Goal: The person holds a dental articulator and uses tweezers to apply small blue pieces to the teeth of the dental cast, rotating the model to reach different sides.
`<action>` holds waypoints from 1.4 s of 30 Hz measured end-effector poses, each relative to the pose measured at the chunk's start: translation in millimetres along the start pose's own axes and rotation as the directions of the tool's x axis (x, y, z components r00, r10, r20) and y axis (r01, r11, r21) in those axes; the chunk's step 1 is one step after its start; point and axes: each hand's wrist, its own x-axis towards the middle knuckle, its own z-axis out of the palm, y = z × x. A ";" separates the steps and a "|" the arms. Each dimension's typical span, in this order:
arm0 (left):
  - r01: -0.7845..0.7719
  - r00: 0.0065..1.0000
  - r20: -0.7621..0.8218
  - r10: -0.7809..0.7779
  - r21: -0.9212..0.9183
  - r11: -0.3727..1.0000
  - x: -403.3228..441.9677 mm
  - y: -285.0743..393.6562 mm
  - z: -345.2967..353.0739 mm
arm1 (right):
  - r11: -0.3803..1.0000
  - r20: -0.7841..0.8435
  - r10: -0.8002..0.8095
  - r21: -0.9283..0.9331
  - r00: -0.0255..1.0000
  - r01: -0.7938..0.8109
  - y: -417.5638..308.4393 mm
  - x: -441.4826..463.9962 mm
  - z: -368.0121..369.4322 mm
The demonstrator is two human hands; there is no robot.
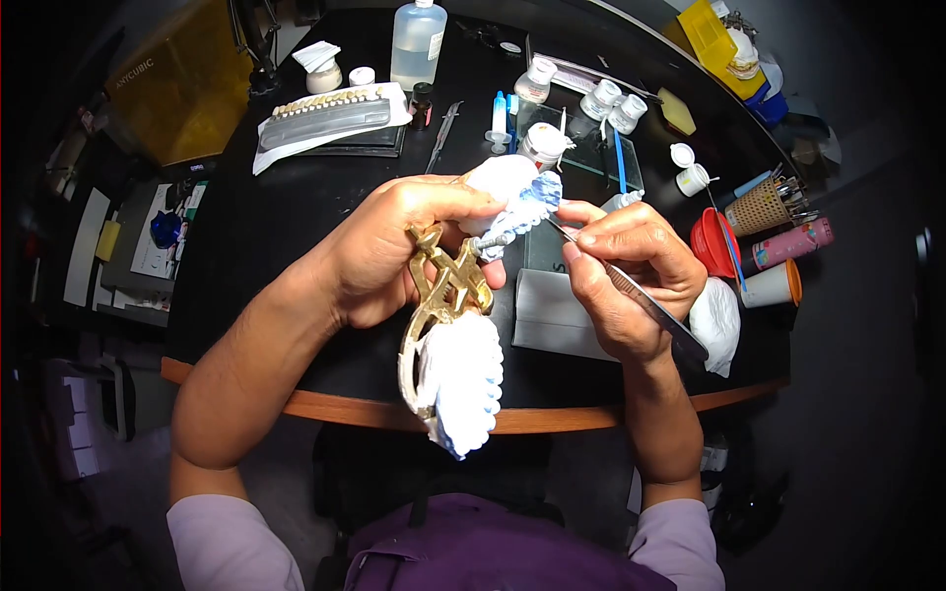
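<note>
My left hand [384, 236] is closed round the upper part of a brass dental articulator [448, 286], which is held above the table's front edge. One white-and-blue plaster dental model [507, 187] sits between my left fingers and thumb. A second plaster model [463, 379], with a row of teeth along its right side, hangs at the articulator's lower end. In my right hand [636, 271] is a slim scalpel-like tool [641, 297] with a ridged metal grip. Its thin tip lies beside the upper model; whether it touches cannot be made out.
At the back left, a tooth-shade tray [330, 120] lies near a clear bottle [418, 44]. Several small jars, one a white jar [544, 145], and a blue-tipped syringe [500, 123] stand behind my hands. To the right are a red bowl [714, 243], a cup [772, 286] and crumpled white tissue [716, 325].
</note>
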 end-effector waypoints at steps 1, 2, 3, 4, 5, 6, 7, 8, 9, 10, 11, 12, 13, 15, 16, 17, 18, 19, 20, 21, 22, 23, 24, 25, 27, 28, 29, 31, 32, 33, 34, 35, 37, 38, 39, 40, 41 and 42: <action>0.018 0.999 0.041 -0.017 -0.030 0.999 0.8 -0.5 -3.4 | 1.000 -0.007 0.001 0.012 1.000 -0.001 0.4 -0.7 -0.3; 0.038 0.996 0.082 -0.033 -0.060 0.998 1.4 -0.5 -5.3 | 1.000 -0.014 0.001 0.023 1.000 -0.001 0.4 -0.9 -0.6; 0.061 0.996 0.065 -0.058 -0.055 0.997 0.5 0.7 -4.1 | 1.000 -0.015 -0.002 0.027 1.000 0.002 -0.4 -0.9 -0.7; 0.051 0.997 0.064 -0.048 -0.042 0.998 0.5 1.0 -3.0 | 1.000 -0.016 -0.005 0.030 1.000 0.005 -1.4 -0.8 -0.5; 0.041 0.997 0.061 -0.039 -0.030 0.999 0.5 0.9 -2.2 | 0.999 -0.018 -0.007 0.035 1.000 0.007 -1.9 -0.7 -0.6; 0.031 0.998 0.058 -0.030 -0.017 0.999 0.4 0.9 -1.6 | 0.999 -0.018 -0.005 0.036 1.000 0.005 -1.4 -1.1 -0.8; 0.032 0.998 0.048 -0.031 -0.017 0.999 0.0 1.2 -0.8 | 0.999 -0.019 -0.002 0.037 1.000 0.002 -0.6 -1.6 -1.0; 0.033 0.999 0.039 -0.033 -0.017 0.999 -0.3 1.6 0.0 | 0.999 -0.019 0.001 0.038 1.000 0.000 -0.1 -1.9 -1.3; 0.034 0.999 0.031 -0.033 -0.017 0.999 -0.4 2.0 0.7 | 0.999 -0.019 0.003 0.042 1.000 -0.003 0.1 -1.9 -1.6; 0.039 0.998 0.041 -0.037 -0.027 0.999 -0.8 2.3 0.9 | 0.999 -0.017 0.006 0.046 1.000 -0.005 0.2 -1.8 -1.9; 0.044 0.998 0.050 -0.042 -0.038 0.998 -1.4 2.5 0.9 | 0.999 -0.016 0.009 0.050 1.000 -0.009 0.1 -1.9 -2.2; 0.048 0.997 0.060 -0.045 -0.048 0.998 -1.8 2.7 0.9 | 0.999 -0.016 0.007 0.048 1.000 -0.006 0.3 -1.8 -2.4; 0.046 0.997 0.059 -0.043 -0.043 0.998 -1.6 2.8 0.9 | 0.999 -0.015 0.004 0.047 1.000 -0.003 0.7 -1.7 -2.5; 0.041 0.998 0.056 -0.039 -0.032 0.999 -0.8 2.4 0.7 | 0.999 -0.013 0.003 0.046 1.000 -0.002 1.4 -1.9 -2.6; 0.039 0.998 0.059 -0.037 -0.035 0.999 -0.6 2.5 0.9 | 0.999 -0.013 0.005 0.046 1.000 -0.004 1.8 -2.0 -2.8; 0.037 0.998 0.061 -0.035 -0.037 0.999 -0.4 2.6 1.0 | 0.999 -0.012 0.006 0.046 1.000 -0.006 2.1 -2.0 -2.9; 0.035 0.997 0.063 -0.032 -0.040 0.999 -0.3 2.5 1.0 | 0.999 -0.014 0.014 0.046 1.000 -0.013 2.0 -2.2 -2.7; 0.028 0.998 0.053 -0.026 -0.030 0.999 0.0 2.1 0.6 | 0.999 -0.016 0.022 0.047 1.000 -0.021 1.7 -2.5 -2.3; 0.021 0.999 0.043 -0.020 -0.021 1.000 0.4 1.2 -0.1 | 0.998 -0.019 0.030 0.048 0.999 -0.029 1.6 -2.6 -2.0; 0.014 0.999 0.033 -0.014 -0.012 1.000 0.6 0.8 -0.3 | 0.998 -0.012 0.030 0.051 0.999 -0.030 1.6 -2.5 -2.1; 0.011 0.999 0.031 -0.011 -0.009 1.000 0.6 0.8 0.2 | 0.998 -0.004 0.030 0.053 1.000 -0.030 1.7 -2.3 -2.4; 0.008 1.000 0.028 -0.008 -0.005 1.000 0.6 0.9 1.0 | 0.998 0.003 0.030 0.055 1.000 -0.030 1.9 -2.1 -2.5; 0.005 1.000 0.026 -0.005 -0.001 1.000 0.7 0.9 1.4 | 0.997 -0.007 0.041 0.062 0.999 -0.041 2.1 -2.3 -2.2; 0.007 0.999 0.033 -0.007 -0.003 1.000 0.8 0.7 0.8 | 0.996 -0.018 0.052 0.069 0.998 -0.051 2.1 -2.7 -1.9; 0.013 0.999 0.047 -0.013 -0.007 1.000 0.8 0.2 -1.4 | 0.995 -0.031 0.066 0.077 0.997 -0.064 1.5 -3.3 -1.5; 0.026 0.998 0.060 -0.025 -0.015 1.000 -0.2 0.7 -1.6 | 0.995 -0.033 0.068 0.080 0.997 -0.066 1.1 -3.3 -1.3; 0.038 0.997 0.073 -0.036 -0.024 0.999 -1.5 1.0 -1.5 | 0.994 -0.035 0.071 0.082 0.997 -0.067 0.7 -3.4 -1.3; 0.067 0.991 0.116 -0.061 -0.056 0.996 -2.2 1.7 -1.6 | 0.994 -0.041 0.051 0.095 0.998 -0.047 0.8 -3.8 -1.4; 0.085 0.987 0.146 -0.073 -0.078 0.993 -1.8 1.9 -1.8 | 0.994 -0.044 0.041 0.102 0.998 -0.036 0.8 -3.7 -1.4; 0.103 0.981 0.177 -0.084 -0.100 0.990 -1.1 2.3 -2.0 | 0.994 -0.050 0.033 0.107 0.998 -0.027 0.4 -3.4 -1.2; 0.120 0.978 0.186 -0.097 -0.114 0.986 -0.9 2.2 -2.4 | 0.994 -0.056 0.025 0.112 0.998 -0.018 -0.4 -3.7 -0.9; 0.136 0.974 0.196 -0.110 -0.128 0.982 -0.8 1.6 -2.9 | 0.993 -0.062 0.017 0.116 0.998 -0.010 -1.2 -3.9 -0.5; 0.167 0.966 0.226 -0.127 -0.167 0.972 1.0 -0.1 -4.7 | 0.996 -0.072 0.005 0.094 0.997 0.001 -4.4 -4.4 1.3; 0.162 0.965 0.235 -0.117 -0.184 0.969 1.9 -0.8 -4.7 | 0.997 -0.078 0.000 0.083 0.997 0.006 -5.6 -4.2 2.1; 0.158 0.964 0.243 -0.107 -0.202 0.967 2.5 -1.8 -4.4 | 0.998 -0.071 -0.020 0.064 0.997 0.025 -6.1 -3.8 2.2; 0.154 0.963 0.251 -0.097 -0.219 0.963 3.3 -2.9 -4.3 | 0.998 -0.074 -0.021 0.052 0.997 0.025 -6.3 -4.3 2.5; 0.150 0.961 0.262 -0.088 -0.230 0.962 4.7 -4.4 -5.1 | 0.999 -0.077 -0.022 0.041 0.997 0.026 -6.6 -4.8 2.8; 0.146 0.959 0.273 -0.078 -0.240 0.960 6.2 -5.9 -6.4 | 0.999 -0.080 -0.024 0.030 0.997 0.026 -6.7 -5.0 3.3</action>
